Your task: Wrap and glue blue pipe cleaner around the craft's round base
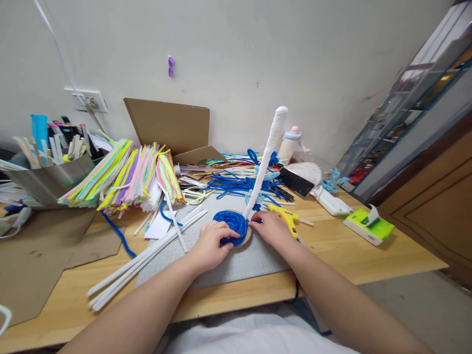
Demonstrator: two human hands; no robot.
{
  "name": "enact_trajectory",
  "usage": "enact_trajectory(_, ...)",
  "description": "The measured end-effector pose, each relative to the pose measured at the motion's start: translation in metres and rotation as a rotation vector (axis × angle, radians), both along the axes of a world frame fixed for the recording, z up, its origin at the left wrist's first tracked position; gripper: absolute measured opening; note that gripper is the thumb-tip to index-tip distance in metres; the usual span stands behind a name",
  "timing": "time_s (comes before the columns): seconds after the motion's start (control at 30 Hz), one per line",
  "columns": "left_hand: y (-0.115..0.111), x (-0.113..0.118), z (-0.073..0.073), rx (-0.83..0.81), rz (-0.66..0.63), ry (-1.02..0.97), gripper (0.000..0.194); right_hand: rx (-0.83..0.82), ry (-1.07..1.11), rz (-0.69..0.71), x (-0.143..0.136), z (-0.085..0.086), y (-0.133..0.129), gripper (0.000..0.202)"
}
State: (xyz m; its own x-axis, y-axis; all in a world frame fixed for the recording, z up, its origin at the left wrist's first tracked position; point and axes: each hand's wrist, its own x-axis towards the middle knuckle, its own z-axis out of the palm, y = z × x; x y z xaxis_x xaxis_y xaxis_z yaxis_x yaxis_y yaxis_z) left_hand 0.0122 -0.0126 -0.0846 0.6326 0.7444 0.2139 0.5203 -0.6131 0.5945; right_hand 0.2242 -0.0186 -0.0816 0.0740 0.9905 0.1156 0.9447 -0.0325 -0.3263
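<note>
A flat blue coil of fuzzy stem lies on a tan round base on the grey mat. My left hand rests on the coil's left part, fingers spread over it. At its right edge, my right hand has thumb and fingertips pressed together; whatever is between them is too small to make out. A white wrapped rod rises from the base beside the coil, leaning right, with blue and light-blue loops near it. Just beyond my right hand lies a yellow glue gun.
Bundles of coloured stems and a metal container stand at left. White sticks lie left of the mat. Blue stems, a phone and a bottle are behind. A green tissue pack sits at right.
</note>
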Motion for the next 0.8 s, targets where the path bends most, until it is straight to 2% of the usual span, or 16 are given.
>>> enact_trajectory(0.33,-0.0018,-0.0015,0.0016,0.015,0.02,0.017,0.031,-0.049,0.05,0.132,-0.0029,-0.0035,0.0037,0.024)
enact_trajectory(0.5,-0.001,-0.0011,0.0011,-0.041,0.037,0.031,0.034,-0.065,0.106,0.153,-0.0026,-0.0045,0.0067,0.025)
enact_trajectory(0.8,0.0064,-0.0063,-0.0053,-0.152,-0.093,-0.047,0.037,-0.046,0.203,0.137,-0.0025,-0.0041,0.0072,0.024)
